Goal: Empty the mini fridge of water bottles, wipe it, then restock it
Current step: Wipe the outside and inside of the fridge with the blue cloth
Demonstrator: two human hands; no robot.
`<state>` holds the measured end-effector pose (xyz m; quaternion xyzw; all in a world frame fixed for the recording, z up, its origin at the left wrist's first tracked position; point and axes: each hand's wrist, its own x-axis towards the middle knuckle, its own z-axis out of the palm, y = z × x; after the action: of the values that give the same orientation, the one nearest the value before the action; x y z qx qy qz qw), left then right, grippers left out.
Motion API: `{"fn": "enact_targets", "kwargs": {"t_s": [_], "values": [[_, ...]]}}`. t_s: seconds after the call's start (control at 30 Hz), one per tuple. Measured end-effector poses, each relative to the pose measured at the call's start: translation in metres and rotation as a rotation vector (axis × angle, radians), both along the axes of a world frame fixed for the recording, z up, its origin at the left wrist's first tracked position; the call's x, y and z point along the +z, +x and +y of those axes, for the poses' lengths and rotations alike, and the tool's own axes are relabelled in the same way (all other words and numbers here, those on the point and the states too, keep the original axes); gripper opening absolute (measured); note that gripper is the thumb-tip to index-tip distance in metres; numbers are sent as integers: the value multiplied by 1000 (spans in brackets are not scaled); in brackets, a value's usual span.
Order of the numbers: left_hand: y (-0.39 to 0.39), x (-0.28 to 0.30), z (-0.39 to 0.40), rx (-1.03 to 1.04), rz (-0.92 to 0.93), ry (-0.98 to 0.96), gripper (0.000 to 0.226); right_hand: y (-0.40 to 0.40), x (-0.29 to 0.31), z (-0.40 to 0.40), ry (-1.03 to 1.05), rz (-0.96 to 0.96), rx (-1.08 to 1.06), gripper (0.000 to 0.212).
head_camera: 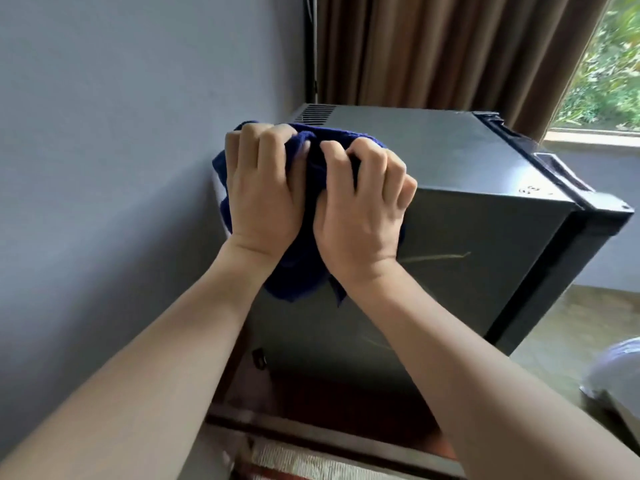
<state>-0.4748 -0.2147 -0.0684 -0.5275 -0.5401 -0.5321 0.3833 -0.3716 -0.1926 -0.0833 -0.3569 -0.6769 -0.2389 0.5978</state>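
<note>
Both hands are bunched into a dark blue cloth (pixel 304 258) held up in front of the black mini fridge (pixel 485 209). The left hand (pixel 263 195) has its fingers curled tight over the upper left part of the fabric, and the right hand (pixel 360 209) clenches the folds just beside it, knuckles close together near the middle. The cloth hangs in a loose wad below the wrists, with a corner dangling at the bottom; gathered this way, it looks as if it is being wrung or refolded into a pad fit for wiping, rather than pressed to a surface. Whether it touches the fridge's side panel cannot be told from this angle. The fridge stands near a grey wall (pixel 104 133), its vented back edge toward a brown curtain (pixel 450 46) and its door edge toward the window (pixel 606 64); the door looks shut as far as can be seen, and its inside is hidden. No water bottles show anywhere in view, so I cannot say whether it has been emptied. A faint pale streak marks the side panel, a likely target for the wipe.
</note>
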Motion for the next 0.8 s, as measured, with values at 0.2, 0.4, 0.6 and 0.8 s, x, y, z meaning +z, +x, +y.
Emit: {"fn": "enact_targets", "kwargs": {"t_s": [0.2, 0.4, 0.6, 0.8], "values": [[5, -51, 2, -29, 0, 43, 20, 14, -56, 15, 171, -104, -23, 31], [12, -235, -3, -110, 64, -140, 10, 50, -236, 14, 76, -370, -48, 38], [40, -418, -26, -107, 151, -600, 43, 84, -413, -19, -365, -573, -104, 49], [51, -407, -30, -161, -30, -684, 62, 89, -409, -17, -337, -577, -75, 47]]}}
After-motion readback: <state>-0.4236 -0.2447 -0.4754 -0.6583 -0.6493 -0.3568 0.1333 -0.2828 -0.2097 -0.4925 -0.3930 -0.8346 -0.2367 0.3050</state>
